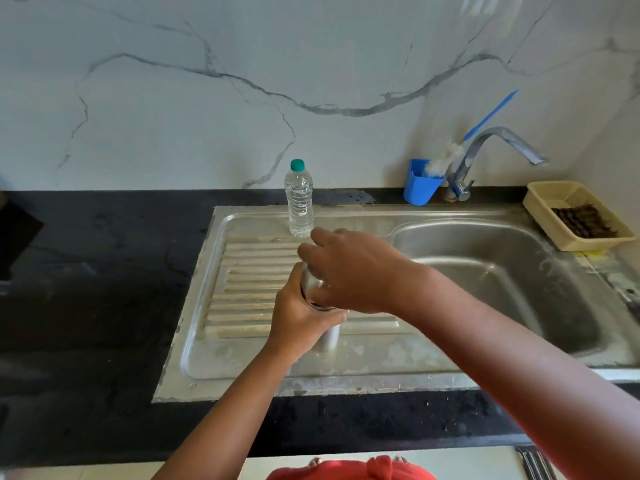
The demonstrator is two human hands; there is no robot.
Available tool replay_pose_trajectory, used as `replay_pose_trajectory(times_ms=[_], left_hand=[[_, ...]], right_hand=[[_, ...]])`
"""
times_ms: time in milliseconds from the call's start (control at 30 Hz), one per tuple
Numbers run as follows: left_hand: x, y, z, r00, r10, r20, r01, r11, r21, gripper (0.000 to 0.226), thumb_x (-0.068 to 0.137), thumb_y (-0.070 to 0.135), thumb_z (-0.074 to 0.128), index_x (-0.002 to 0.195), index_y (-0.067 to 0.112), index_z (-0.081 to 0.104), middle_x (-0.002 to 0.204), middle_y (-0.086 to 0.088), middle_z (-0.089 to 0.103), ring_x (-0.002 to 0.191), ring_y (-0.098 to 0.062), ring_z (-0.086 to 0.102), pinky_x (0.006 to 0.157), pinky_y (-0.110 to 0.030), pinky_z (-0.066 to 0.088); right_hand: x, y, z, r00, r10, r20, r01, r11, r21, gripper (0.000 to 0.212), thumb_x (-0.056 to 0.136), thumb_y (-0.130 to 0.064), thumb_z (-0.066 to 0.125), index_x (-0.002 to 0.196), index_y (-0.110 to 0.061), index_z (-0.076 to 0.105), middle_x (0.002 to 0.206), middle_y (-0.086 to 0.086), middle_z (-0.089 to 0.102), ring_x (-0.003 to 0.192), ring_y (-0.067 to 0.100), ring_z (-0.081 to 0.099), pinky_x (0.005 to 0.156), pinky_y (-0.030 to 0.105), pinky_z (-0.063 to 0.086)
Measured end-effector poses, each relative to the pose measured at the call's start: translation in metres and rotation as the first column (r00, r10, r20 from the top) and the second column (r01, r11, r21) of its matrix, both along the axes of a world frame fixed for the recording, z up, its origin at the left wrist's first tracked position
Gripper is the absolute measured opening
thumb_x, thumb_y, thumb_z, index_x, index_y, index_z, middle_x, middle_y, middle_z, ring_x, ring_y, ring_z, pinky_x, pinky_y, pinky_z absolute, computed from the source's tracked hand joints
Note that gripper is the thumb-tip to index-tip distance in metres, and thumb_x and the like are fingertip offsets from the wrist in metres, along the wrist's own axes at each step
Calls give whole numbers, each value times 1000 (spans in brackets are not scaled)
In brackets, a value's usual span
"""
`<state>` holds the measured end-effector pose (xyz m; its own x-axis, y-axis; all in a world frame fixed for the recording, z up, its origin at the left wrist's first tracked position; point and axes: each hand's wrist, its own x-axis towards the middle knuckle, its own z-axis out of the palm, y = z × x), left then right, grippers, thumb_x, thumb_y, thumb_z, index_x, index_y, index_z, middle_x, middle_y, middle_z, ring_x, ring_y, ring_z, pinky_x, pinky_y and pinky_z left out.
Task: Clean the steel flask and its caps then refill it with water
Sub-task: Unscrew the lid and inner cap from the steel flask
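Observation:
The steel flask (329, 336) stands upright on the ribbed draining board (242, 289) of the steel sink. My left hand (301, 313) grips its body from the left. My right hand (346, 268) covers the top of the flask, with the fingers curled round its cap, and hides most of it. Only a strip of shiny steel near the neck and the lower part of the flask show. A clear plastic water bottle (299, 202) with a green cap stands at the back of the draining board, just behind my right hand.
The sink bowl (502, 289) lies to the right, with a steel tap (485, 157) behind it. A blue cup (420, 183) holds a blue-handled bottle brush. A cream tray (568, 216) with a dark scrubber sits at the far right. Black countertop (86, 306) surrounds the sink.

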<state>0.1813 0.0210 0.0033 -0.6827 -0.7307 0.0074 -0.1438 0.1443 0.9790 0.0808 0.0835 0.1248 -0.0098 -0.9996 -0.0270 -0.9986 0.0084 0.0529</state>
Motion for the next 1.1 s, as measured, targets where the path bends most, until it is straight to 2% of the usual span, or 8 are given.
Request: replay_pose_trajectory(times_ms=[167, 267, 367, 433, 700, 800, 933, 1100], left_hand=[[-1, 2, -2, 999, 27, -28, -28, 999, -17, 62, 60, 5, 91, 96, 45, 61, 84, 14, 73, 81, -6, 71, 71, -23, 57], [0, 1, -2, 999, 36, -30, -36, 999, -4, 53, 65, 10, 90, 105, 29, 61, 88, 17, 73, 81, -4, 70, 70, -24, 56], [2, 1, -4, 1000, 15, -24, -15, 1000, 2, 52, 61, -5, 86, 105, 12, 63, 88, 25, 69, 77, -2, 69, 68, -27, 56], [3, 2, -2, 999, 26, -25, -26, 1000, -15, 60, 60, -3, 88, 104, 26, 60, 87, 20, 70, 76, -3, 69, 65, -21, 56], [0, 3, -5, 999, 40, -35, -42, 998, -45, 63, 59, 1, 90, 110, 24, 60, 83, 20, 71, 76, -3, 70, 64, -11, 50], [0, 4, -3, 997, 50, -60, -53, 998, -40, 55, 64, 11, 92, 101, 34, 59, 83, 14, 73, 80, -3, 70, 65, -15, 53], [1, 2, -5, 998, 32, -59, -36, 997, -65, 62, 61, 0, 89, 100, 41, 64, 94, 10, 71, 78, -7, 70, 67, -27, 56], [0, 2, -6, 999, 35, -26, -38, 995, -88, 62, 60, 5, 91, 106, 29, 57, 82, 22, 71, 74, 2, 68, 61, -12, 50]], right_hand=[[-14, 7, 0, 960, 131, 246, -150, 987, 62, 55, 78, -11, 68, 123, -40, 56, 127, -16, 47, 114, 14, 45, 90, 32, 48], [-11, 12, -4, 917, -62, 395, 45, 998, 53, 68, 76, -31, 76, 135, -42, 44, 143, -10, 35, 127, 16, 37, 94, 31, 47], [0, 9, -9, 947, -240, 212, 251, 967, -28, 57, 84, -59, 60, 127, -23, 50, 117, -1, 46, 100, 20, 51, 76, 31, 46], [4, 7, -10, 962, -223, 157, 235, 970, -59, 46, 88, -54, 56, 116, -17, 53, 103, -1, 45, 84, 21, 51, 67, 32, 43], [-10, 10, -6, 939, 23, 342, -22, 1000, -7, 50, 75, -13, 60, 121, -31, 62, 123, -11, 58, 107, 18, 57, 92, 35, 48], [-8, 13, -7, 890, -36, 455, 23, 999, 34, 63, 74, -18, 68, 131, -40, 53, 150, -11, 39, 134, 18, 40, 105, 39, 43], [1, 11, -13, 924, -282, 260, 306, 950, -57, 60, 80, -59, 62, 131, -29, 49, 132, -1, 43, 115, 24, 49, 82, 33, 48], [-3, 13, -7, 963, -65, 262, 87, 994, -72, 45, 84, -22, 61, 128, -30, 57, 122, -7, 51, 104, 20, 51, 79, 28, 45]])
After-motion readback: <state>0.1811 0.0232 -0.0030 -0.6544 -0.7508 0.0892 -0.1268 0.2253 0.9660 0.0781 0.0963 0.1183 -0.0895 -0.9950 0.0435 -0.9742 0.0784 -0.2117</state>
